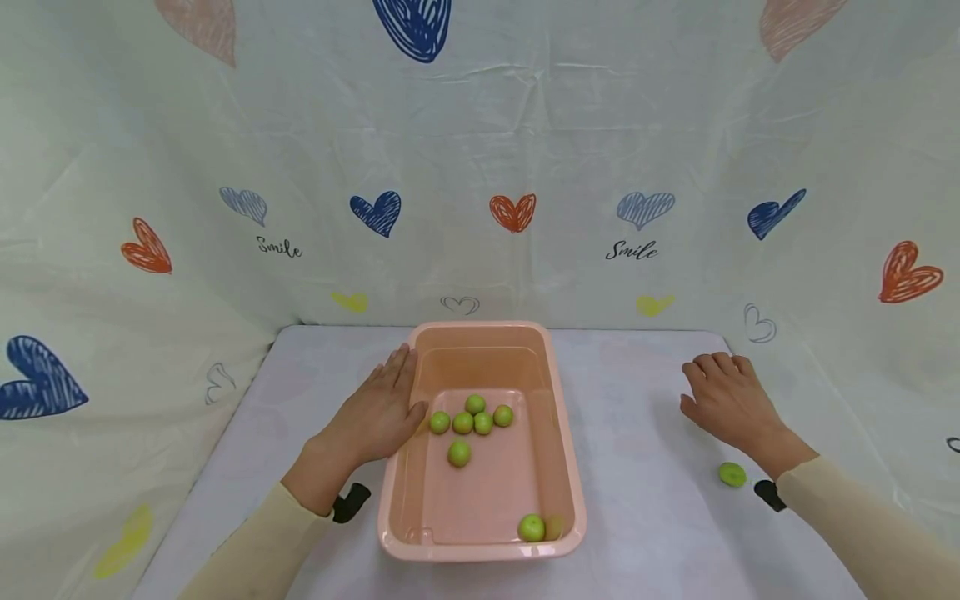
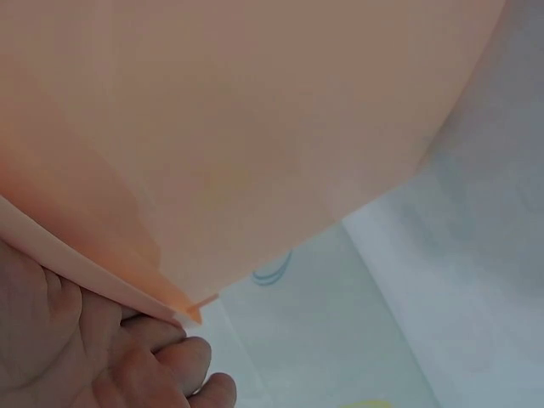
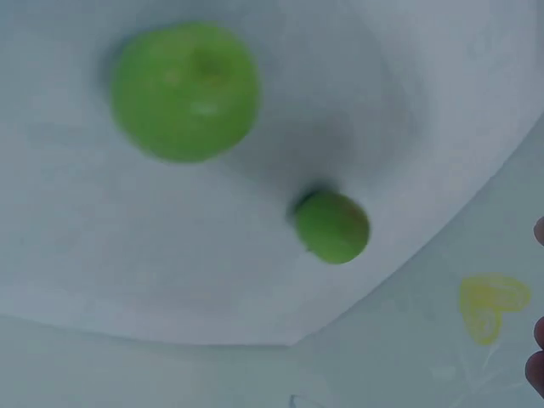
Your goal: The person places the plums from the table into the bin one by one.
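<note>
A pink plastic basin [image 1: 483, 552] stands in the middle of the table with several small round green fruits [image 1: 459, 453] inside. My left hand [image 1: 375, 412] rests along its left rim, fingers straight; the left wrist view shows the palm against the basin's outer wall [image 2: 255, 110]. Over the right part of the table, my right hand [image 1: 731, 404] hangs with fingers loosely bent, and nothing shows in it. Two green fruits lie on the table below it: a nearer one [image 3: 185, 92] and a farther one [image 3: 333, 227]. Only one loose fruit [image 1: 732, 474] shows in the head view.
A white cloth covers the table [image 1: 626, 467]. Behind and at both sides hangs a pale sheet [image 1: 570, 125] printed with hearts and the word Smile. The table's back edge lies just beyond the basin.
</note>
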`<act>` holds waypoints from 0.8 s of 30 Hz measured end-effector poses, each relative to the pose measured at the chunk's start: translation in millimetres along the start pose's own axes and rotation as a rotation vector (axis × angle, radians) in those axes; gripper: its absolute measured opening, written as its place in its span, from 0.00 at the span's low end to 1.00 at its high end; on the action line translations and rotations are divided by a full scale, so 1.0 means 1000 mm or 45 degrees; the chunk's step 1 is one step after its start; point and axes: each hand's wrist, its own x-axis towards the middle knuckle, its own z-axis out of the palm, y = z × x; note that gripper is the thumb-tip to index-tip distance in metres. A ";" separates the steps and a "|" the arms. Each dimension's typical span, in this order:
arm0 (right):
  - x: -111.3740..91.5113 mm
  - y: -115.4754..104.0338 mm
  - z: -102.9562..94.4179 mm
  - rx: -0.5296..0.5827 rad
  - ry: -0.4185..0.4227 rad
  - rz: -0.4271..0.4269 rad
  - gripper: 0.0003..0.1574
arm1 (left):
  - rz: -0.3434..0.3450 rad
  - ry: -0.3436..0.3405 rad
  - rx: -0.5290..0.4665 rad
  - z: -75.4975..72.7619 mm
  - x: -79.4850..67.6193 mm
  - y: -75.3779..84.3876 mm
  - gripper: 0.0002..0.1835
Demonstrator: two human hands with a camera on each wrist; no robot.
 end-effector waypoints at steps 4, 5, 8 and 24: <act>-0.017 0.018 0.004 -0.059 -0.071 -0.051 0.28 | -0.005 -0.001 -0.010 0.000 0.000 0.000 0.42; -0.020 0.021 0.006 -0.069 -0.090 -0.055 0.28 | -0.006 0.000 -0.011 0.000 0.000 0.000 0.42; -0.028 0.026 0.009 -0.098 -0.163 -0.053 0.32 | -0.012 0.002 -0.016 0.001 0.000 0.000 0.42; -0.046 0.030 0.037 -0.144 -0.320 -0.081 0.34 | -0.004 0.002 -0.018 0.001 0.000 0.000 0.42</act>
